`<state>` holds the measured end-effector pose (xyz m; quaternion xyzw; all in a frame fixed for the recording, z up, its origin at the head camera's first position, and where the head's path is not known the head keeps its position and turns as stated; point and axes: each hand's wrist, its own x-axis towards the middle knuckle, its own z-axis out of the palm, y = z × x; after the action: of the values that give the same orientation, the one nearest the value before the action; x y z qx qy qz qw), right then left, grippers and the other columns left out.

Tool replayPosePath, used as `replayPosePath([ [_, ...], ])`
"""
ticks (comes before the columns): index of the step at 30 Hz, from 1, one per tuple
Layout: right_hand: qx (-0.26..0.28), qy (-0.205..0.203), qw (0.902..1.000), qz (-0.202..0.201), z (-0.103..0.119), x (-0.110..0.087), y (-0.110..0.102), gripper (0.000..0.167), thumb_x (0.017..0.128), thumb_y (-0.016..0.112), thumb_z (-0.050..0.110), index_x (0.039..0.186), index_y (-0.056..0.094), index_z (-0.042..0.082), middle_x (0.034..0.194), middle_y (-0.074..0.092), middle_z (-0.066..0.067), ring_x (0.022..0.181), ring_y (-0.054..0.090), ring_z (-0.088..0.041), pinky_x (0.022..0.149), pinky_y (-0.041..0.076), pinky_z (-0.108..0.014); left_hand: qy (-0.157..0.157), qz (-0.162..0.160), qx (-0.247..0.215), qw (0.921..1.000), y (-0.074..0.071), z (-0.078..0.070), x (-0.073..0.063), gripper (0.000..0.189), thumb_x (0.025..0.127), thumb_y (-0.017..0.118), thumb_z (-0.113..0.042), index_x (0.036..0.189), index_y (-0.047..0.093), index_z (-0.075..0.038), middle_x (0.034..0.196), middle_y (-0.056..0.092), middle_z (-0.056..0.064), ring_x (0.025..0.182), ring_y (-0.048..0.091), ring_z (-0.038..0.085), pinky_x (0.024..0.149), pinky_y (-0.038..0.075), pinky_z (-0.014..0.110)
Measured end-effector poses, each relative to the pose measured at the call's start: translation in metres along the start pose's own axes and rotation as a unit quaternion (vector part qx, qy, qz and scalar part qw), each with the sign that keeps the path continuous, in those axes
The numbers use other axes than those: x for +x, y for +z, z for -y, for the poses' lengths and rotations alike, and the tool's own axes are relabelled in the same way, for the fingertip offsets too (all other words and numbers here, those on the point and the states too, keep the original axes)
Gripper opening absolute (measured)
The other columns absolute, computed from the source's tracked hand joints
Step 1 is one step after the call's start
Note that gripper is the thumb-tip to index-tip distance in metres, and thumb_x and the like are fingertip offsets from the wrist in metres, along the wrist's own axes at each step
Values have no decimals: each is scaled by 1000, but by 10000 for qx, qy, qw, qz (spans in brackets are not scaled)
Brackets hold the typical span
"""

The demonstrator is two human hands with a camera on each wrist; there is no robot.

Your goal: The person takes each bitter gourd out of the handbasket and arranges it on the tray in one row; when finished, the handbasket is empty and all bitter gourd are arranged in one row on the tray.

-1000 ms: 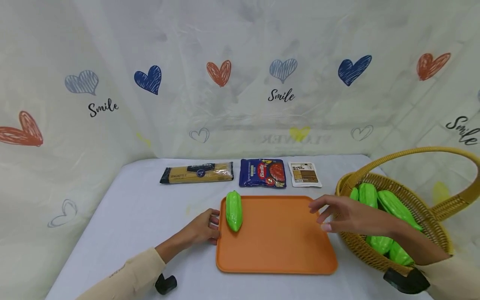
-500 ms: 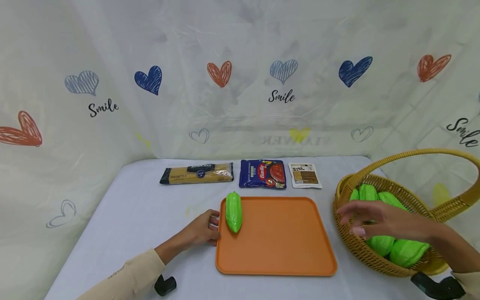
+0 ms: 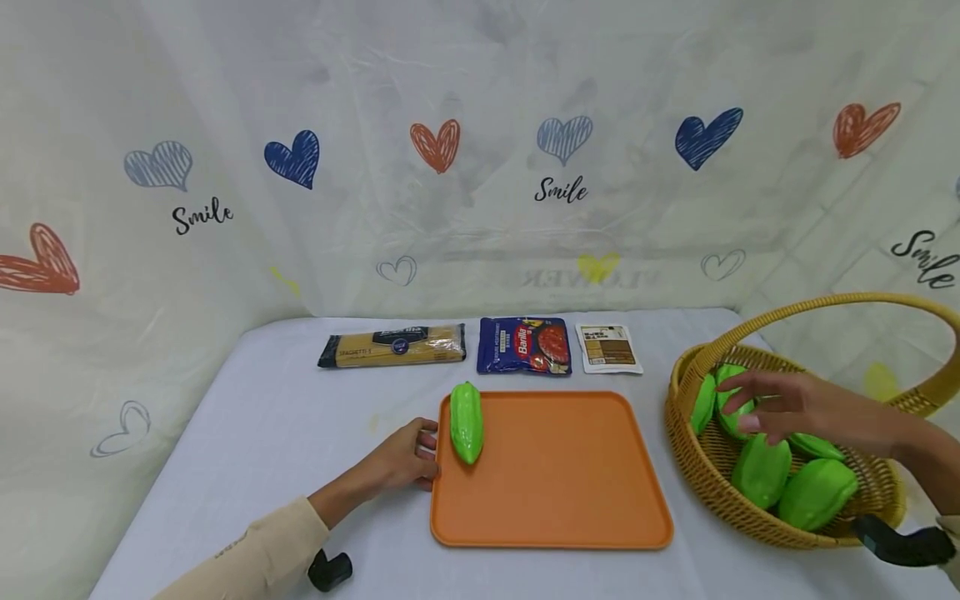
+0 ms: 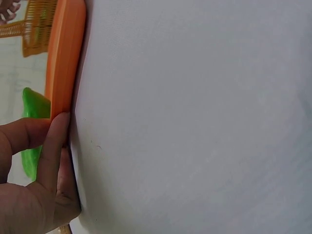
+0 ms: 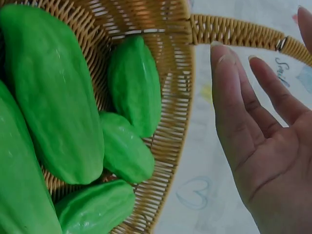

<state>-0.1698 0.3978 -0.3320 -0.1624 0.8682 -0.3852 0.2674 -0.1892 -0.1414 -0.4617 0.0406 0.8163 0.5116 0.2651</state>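
Observation:
A glossy green, ridged, long fruit or vegetable (image 3: 467,422) with a pointed end lies on the left side of an orange tray (image 3: 562,475). My left hand (image 3: 401,457) pinches the tray's left rim between thumb and fingers, seen close in the left wrist view. Over a wicker basket (image 3: 738,500) on the right hovers my right hand (image 3: 817,412), fingers parted and holding nothing. Several more of the green pieces (image 3: 817,494) lie in the basket. In the right wrist view the palm stands beside the basket's rim, apart from the large green piece (image 5: 53,97).
Behind the tray lie a spaghetti pack (image 3: 393,346), a blue Barilla pouch (image 3: 523,346) and a small white-and-brown packet (image 3: 609,348). The basket's tall arched handle (image 3: 862,298) rises at the right. A curtain printed with hearts hangs behind the white-covered table (image 3: 300,433).
My right hand has moved right, from the tray's right edge to above the basket, and its fingers remain free of any object. The left hand and tray stay in place.

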Motion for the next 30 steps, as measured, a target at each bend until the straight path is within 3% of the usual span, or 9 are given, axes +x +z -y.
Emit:
replayPosePath([
  [4, -328, 257, 9989, -229, -2, 5, -8, 59, 105, 50, 21, 152, 27, -6, 137, 52, -27, 97, 67, -13, 73, 60, -33, -16, -14, -7, 10000, 0, 0, 0, 71, 82, 74, 0, 145, 40, -1, 121, 55, 13, 95, 62, 21, 71, 64, 33],
  [10, -638, 662, 9933, -693, -8, 11, -20, 66, 103, 54, 32, 153, 27, -3, 140, 50, -29, 103, 65, -12, 77, 60, -38, 24, 22, -63, 10000, 0, 1, 0, 71, 82, 74, 1, 145, 40, -1, 120, 54, 14, 95, 62, 21, 71, 64, 33],
  [18, -648, 606, 9918, -916, -29, 12, -30, 63, 103, 54, 28, 150, 30, -7, 135, 51, -31, 99, 64, -1, 78, 62, -37, 84, 21, -81, 9999, 0, 1, 1, 72, 80, 72, 2, 145, 40, 1, 119, 53, 15, 94, 62, 20, 70, 64, 33],
  [26, -841, 869, 9876, -1003, -38, 21, -34, 67, 104, 52, 32, 148, 27, -12, 140, 40, -44, 114, 62, -43, 82, 62, -48, 49, 25, -57, 10000, 0, 1, 1, 73, 80, 73, 1, 144, 40, 1, 119, 54, 14, 94, 62, 20, 70, 64, 33],
  [30, -731, 975, 9888, -856, -38, 27, -35, 69, 104, 52, 34, 148, 27, -12, 141, 40, -45, 114, 62, -43, 83, 62, -47, 4, 24, -37, 10000, -1, 1, 2, 73, 80, 74, 0, 145, 40, 0, 120, 54, 14, 94, 63, 20, 70, 64, 33],
])
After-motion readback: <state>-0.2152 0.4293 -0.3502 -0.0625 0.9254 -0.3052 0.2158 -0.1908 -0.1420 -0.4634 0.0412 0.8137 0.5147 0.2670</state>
